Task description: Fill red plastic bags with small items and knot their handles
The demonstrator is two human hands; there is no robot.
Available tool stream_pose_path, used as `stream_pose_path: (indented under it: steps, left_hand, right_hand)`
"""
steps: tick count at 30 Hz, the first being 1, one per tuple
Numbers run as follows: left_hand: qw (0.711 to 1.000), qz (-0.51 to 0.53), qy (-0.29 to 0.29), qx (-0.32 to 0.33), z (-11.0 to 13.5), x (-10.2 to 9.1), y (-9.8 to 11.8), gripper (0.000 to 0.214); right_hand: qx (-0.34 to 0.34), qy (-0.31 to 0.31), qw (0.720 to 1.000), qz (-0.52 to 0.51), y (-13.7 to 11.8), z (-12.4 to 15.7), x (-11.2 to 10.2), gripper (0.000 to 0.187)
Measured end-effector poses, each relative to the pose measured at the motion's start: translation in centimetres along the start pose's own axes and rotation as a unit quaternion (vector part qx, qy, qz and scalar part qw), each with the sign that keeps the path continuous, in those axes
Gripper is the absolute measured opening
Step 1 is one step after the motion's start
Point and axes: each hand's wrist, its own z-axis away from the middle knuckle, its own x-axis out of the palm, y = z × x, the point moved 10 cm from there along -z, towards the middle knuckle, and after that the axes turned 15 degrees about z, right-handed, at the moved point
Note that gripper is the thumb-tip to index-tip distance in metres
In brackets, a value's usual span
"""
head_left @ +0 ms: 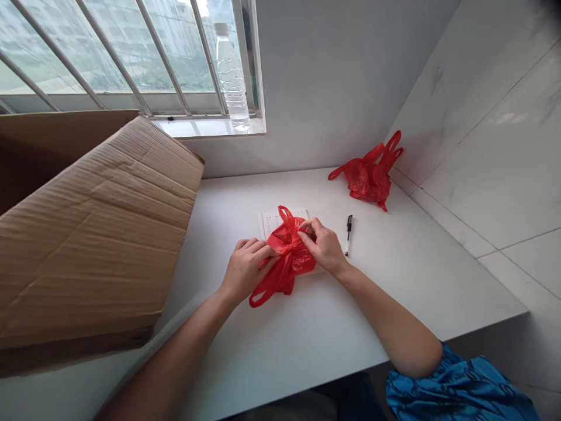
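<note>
A red plastic bag lies in the middle of the white table, on top of a white printed sheet. My left hand is closed, pinching the bag's left side near its knotted middle. My right hand is closed too, pinching the plastic at the bag's upper right. One bag handle sticks up between my hands, another loop trails toward me.
A second red plastic bag sits at the back right by the tiled wall. A black pen lies right of my right hand. A large cardboard box fills the left. A water bottle stands on the window sill.
</note>
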Motion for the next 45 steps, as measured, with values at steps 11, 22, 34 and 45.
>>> stream_pose_path:
  steps: [11, 22, 34, 45]
  left_hand:
    - [0.998, 0.045, -0.041, -0.032, 0.6, 1.7, 0.1, 0.058]
    - [0.990, -0.010, -0.124, -0.073, 1.8, 4.9, -1.6, 0.080]
    - [0.989, -0.003, -0.124, -0.081, 1.8, 4.9, -1.4, 0.080]
    - [0.980, -0.064, -0.157, -0.103, 2.0, 5.4, -1.6, 0.079]
  right_hand:
    - [-0.059, 0.009, 0.992, 0.115, -1.9, 0.7, 0.0, 0.059]
    - [-0.028, -0.135, 0.959, 0.248, -0.7, 1.8, 5.5, 0.077]
    - [-0.018, -0.144, 0.956, 0.254, -0.6, 2.0, 5.8, 0.077]
    - [-0.004, -0.174, 0.946, 0.272, -0.6, 2.0, 6.0, 0.079]
